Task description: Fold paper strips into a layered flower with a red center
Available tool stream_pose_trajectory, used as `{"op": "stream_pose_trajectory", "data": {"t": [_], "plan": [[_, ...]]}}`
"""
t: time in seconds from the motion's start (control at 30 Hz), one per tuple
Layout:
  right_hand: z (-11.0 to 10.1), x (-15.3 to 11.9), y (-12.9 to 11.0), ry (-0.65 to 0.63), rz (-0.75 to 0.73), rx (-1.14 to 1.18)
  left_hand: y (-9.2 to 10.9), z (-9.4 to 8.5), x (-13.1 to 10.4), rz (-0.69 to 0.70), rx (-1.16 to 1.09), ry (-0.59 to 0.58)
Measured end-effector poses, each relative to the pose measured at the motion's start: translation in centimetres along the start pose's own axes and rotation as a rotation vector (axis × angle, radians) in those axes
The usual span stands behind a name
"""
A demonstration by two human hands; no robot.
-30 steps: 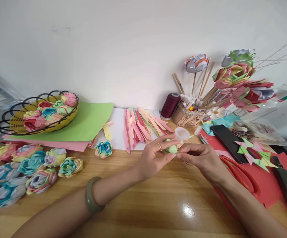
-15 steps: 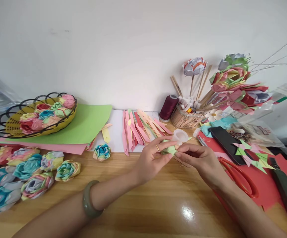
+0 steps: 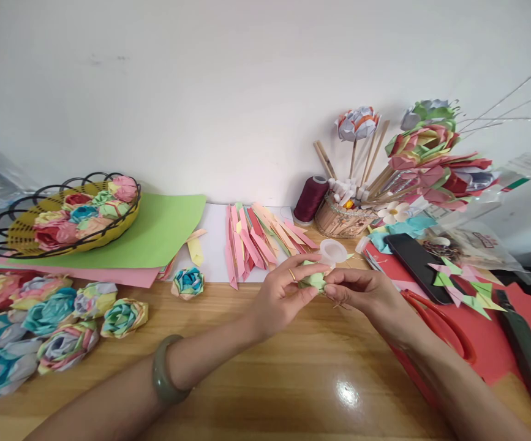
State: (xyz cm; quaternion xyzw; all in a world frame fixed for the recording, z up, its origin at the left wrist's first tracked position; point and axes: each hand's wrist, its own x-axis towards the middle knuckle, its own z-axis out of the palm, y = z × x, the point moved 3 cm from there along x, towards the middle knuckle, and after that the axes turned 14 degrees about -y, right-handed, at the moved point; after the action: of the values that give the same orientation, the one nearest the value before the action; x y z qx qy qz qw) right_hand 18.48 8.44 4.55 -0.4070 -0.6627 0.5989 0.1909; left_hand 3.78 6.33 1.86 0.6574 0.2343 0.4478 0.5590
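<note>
Between my two hands, above the wooden table, is a small light green folded paper piece. My left hand, with a ring on one finger, curls around its left side. The fingers of my right hand pinch at its right edge, and their tips hide part of it. Thin brownish strands show just below the right fingertips. A clear round plastic cup stands right behind the paper. Folded pink, red and peach paper strips lie on white paper beyond my left hand.
At left are a yellow basket of paper flowers and several loose ones. A blue paper flower sits nearer. Behind stand a maroon thread spool and a holder. At right lie red scissors, a phone and a cutter.
Both hands stay nearly in place around the green paper, which has turned slightly. Thin strands show more clearly under the right fingertips. The whole view has shifted a little.
</note>
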Motion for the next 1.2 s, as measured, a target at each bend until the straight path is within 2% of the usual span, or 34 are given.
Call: {"op": "stream_pose_trajectory", "data": {"t": [0.2,0.43,0.67,0.77,0.83,0.9,0.97,1.07,1.2], "plan": [[0.4,0.0,-0.4,0.024,0.009,-0.047,0.0,0.2,-0.1,-0.026,0.063,0.008],[0.7,0.2,-0.4,0.000,0.003,0.075,-0.4,0.1,0.0,-0.071,-0.118,0.001],[0.6,0.1,0.2,0.012,-0.010,0.017,-0.3,0.1,0.2,-0.084,-0.150,0.019],[0.5,0.1,0.1,0.033,-0.026,-0.119,-0.3,0.2,0.1,-0.092,-0.220,0.036],[0.4,0.0,-0.3,0.070,-0.074,-0.281,-0.5,0.0,0.1,-0.121,-0.302,0.097],[0.4,-0.3,-0.7,0.104,-0.156,-0.448,-1.0,-0.3,0.0,-0.206,-0.386,0.192],[0.5,-0.5,-0.9,0.113,-0.258,-0.588,-1.6,-0.4,0.2,-0.326,-0.473,0.223],[0.7,-0.9,-1.0,0.104,-0.410,-0.777,-1.9,-0.2,0.5,-0.447,-0.564,0.109],[0.8,-1.1,-0.7,0.140,-0.495,-1.015,-1.8,-0.1,0.6,-0.442,-0.572,0.035]]}}
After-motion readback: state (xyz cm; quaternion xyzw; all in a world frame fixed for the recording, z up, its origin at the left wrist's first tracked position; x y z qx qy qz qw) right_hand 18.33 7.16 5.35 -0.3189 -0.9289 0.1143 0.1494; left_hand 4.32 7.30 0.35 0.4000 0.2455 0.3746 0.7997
